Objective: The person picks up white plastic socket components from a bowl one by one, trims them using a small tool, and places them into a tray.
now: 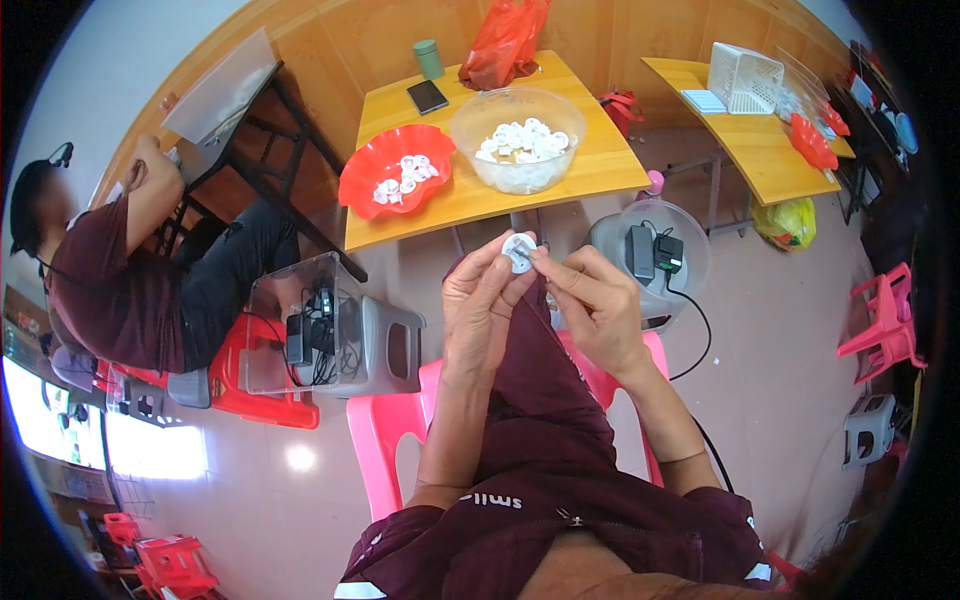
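Between the thumb and fingers of my left hand (478, 308) is a small white round plastic part (514, 245), its face turned up. Something grey, perhaps metal, shows at its middle. My right hand (602, 305) is closed in a pinch, thumb and forefinger at the right edge of that part; whatever lies between these fingertips is hidden. On the wooden table (400, 232) beyond my hands, a clear plastic bowl (520, 182) holds many white parts. To its left, a red wavy-edged dish (362, 165) contains several small white round pieces.
A phone (427, 97), green canister (428, 60) and red bag (503, 45) sit at the table's back. Black adapters (668, 252) lie on a round lid at right. At left, a clear bin (262, 345) rests on stools near a seated person (120, 270).
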Available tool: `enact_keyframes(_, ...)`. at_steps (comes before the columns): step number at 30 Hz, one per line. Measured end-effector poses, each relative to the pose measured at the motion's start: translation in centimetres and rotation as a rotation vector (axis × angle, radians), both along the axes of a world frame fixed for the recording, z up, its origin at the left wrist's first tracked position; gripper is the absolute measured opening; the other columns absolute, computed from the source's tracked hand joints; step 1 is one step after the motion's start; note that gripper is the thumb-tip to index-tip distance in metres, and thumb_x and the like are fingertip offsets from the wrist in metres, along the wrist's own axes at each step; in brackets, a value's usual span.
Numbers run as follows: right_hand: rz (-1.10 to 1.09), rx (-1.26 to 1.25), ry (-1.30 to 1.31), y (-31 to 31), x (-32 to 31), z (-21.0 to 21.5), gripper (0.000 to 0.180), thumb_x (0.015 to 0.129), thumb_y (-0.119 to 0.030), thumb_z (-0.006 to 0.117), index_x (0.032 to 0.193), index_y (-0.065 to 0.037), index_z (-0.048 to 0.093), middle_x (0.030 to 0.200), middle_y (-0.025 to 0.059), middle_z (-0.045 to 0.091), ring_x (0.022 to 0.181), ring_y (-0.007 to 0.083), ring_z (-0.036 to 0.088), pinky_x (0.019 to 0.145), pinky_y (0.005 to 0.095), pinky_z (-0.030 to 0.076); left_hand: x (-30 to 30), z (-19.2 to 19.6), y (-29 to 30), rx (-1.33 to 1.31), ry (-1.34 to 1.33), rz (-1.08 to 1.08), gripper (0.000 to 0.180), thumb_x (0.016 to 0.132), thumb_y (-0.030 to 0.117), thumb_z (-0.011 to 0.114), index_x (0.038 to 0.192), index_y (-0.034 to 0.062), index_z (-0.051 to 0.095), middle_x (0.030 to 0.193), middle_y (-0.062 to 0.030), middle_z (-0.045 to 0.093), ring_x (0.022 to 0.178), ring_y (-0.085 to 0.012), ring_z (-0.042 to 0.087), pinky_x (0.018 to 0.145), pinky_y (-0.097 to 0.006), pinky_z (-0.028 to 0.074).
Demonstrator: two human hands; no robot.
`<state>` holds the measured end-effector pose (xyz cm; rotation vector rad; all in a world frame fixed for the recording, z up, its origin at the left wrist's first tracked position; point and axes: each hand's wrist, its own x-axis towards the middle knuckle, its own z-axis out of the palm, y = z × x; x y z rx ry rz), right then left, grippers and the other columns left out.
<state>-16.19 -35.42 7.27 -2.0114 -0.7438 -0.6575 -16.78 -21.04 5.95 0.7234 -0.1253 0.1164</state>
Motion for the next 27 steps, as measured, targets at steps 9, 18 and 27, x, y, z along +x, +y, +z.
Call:
enact_keyframes(9, -0.131, -0.048, -0.134, 0.9, -0.6, -0.3, 0.038, 0.073, -0.003, 0.059, 0.108, -0.016, 0.063, 0.074, 0.0057, 0.053, 0.057, 0.0219, 0.057, 0.047, 0.0320, 0.046, -0.2, 0.1, 0.0, -0.008, -0.033, 0.012, 0.027, 0.087, 0.005, 0.053, 0.113, -0.0021, 0.053, 0.112, -0.0216, 0.056, 0.100, -0.0292, 0.059, 0.085, -0.035, 0.052)
enact_keyframes(18, -0.033, 0.065, -0.033, 0.9, -0.3, -0.7, 0.037, 0.073, -0.002, 0.060, 0.107, -0.015, 0.064, 0.074, 0.0060, 0.054, 0.058, 0.0217, 0.057, 0.048, 0.0317, 0.047, -0.2, 0.1, 0.1, 0.002, -0.021, 0.026, 0.027, 0.087, 0.005, 0.053, 0.113, -0.0027, 0.054, 0.111, -0.0214, 0.057, 0.099, -0.0293, 0.059, 0.085, -0.035, 0.052)
enact_keyframes(27, -0.179, -0.190, -0.287, 0.8, -0.6, -0.6, 0.050, 0.065, -0.002, 0.059, 0.113, -0.017, 0.060, 0.073, 0.0021, 0.049, 0.054, 0.0184, 0.052, 0.046, 0.0310, 0.046, -0.3, -0.1, 0.4, 0.162, -0.016, 0.134, 0.025, 0.085, 0.001, 0.053, 0.109, -0.0047, 0.055, 0.110, -0.0236, 0.056, 0.097, -0.0306, 0.060, 0.078, -0.034, 0.055)
